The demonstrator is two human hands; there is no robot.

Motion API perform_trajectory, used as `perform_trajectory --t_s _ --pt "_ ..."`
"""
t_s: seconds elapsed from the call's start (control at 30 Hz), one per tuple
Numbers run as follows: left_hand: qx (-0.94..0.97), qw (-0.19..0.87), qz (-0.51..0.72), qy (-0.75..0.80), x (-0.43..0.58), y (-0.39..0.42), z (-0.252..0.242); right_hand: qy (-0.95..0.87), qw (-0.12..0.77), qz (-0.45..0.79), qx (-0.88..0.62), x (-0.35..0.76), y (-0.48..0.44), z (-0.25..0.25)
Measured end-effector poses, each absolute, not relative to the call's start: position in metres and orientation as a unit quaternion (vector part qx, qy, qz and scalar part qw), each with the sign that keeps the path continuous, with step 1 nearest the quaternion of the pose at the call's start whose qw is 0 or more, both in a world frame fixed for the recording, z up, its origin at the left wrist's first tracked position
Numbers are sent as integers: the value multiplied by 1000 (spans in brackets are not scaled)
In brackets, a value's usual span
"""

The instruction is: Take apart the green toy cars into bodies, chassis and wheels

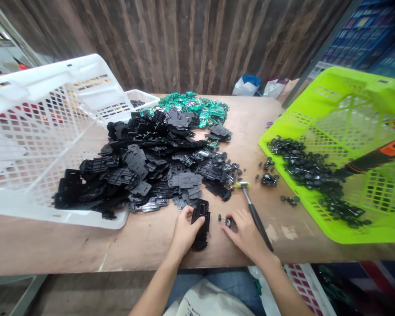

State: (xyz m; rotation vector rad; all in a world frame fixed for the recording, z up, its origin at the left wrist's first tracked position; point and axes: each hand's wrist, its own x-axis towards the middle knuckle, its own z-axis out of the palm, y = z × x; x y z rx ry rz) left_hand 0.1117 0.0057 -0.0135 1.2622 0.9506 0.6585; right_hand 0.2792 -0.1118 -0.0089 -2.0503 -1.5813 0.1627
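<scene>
Near the table's front edge, my left hand (184, 228) grips a black plastic toy-car chassis (202, 219) by its left side, thumb on top. Just to the right, my right hand (245, 230) pinches a wheel axle (223, 219), a thin metal rod with small black wheels; the fingers partly cover it. A small gap separates the axle from the chassis. Beside my right hand lies a hammer (255, 215) with a black handle and a yellowish head. A heap of similar black chassis (145, 162) spreads beyond my left hand.
A white basket (115, 221) lies tipped at left, with chassis spilling from it. Green parts (197, 107) are piled at the back. On the right, a lime-green basket (335, 235) holds wheel axles and an orange-and-black tool handle (375, 156). Loose wheel axles (269, 179) lie beside it.
</scene>
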Motion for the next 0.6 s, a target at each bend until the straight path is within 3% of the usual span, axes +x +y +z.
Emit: perform_trajectory --t_s 0.17,0.4,0.6 --pt "630 606 251 416 120 -7 -13 -537 411 -12 -736 263 -100 -5" --pt "654 598 274 375 134 -20 -10 -555 371 -110 -736 239 -87 -10" --pt "650 595 282 379 135 -19 -10 -574 368 -80 -728 244 -88 -11"
